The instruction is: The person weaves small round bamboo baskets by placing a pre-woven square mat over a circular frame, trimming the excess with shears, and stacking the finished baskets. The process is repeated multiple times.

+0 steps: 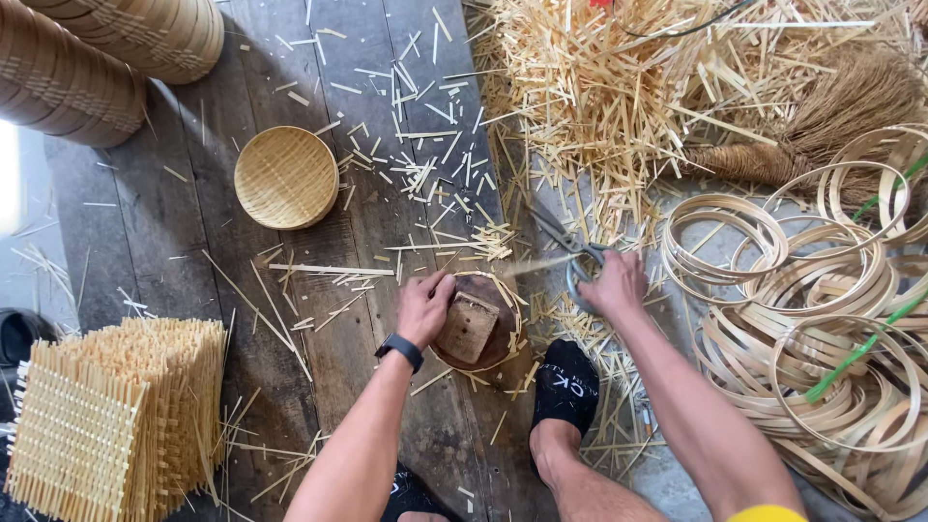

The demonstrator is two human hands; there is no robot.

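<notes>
Head view of a floor workplace, listed from largest to smallest. Dark wooden floor planks [174, 242] carry a broad heap of cut bamboo splints [599, 87] at upper centre; to the right lies a mass of coiled bamboo hoops [822, 319], some tied with green cord, with a straw brush [822, 116] above them. At lower left stands a stack of woven square mats [106, 416] with bristling ends; stacked baskets [87, 48] fill the upper left corner, and a small finished round basket [286, 177] lies well apart from the hands. The round wooden form [474, 333], with splints splayed around its rim and a pale block on top, sits between the hands, just ahead of the black-socked foot [566, 387]. The left hand [423, 307], fingers curled, presses down on the form's left edge. The right hand [613, 283] is closed through the handles of grey scissors [565, 242], blades pointing up-left, beside the form's right rim. Risk, as judged: if the left hand's pressure slackens, the form may turn and the blades cut unevenly; loose offcuts underfoot may prick the sock.
</notes>
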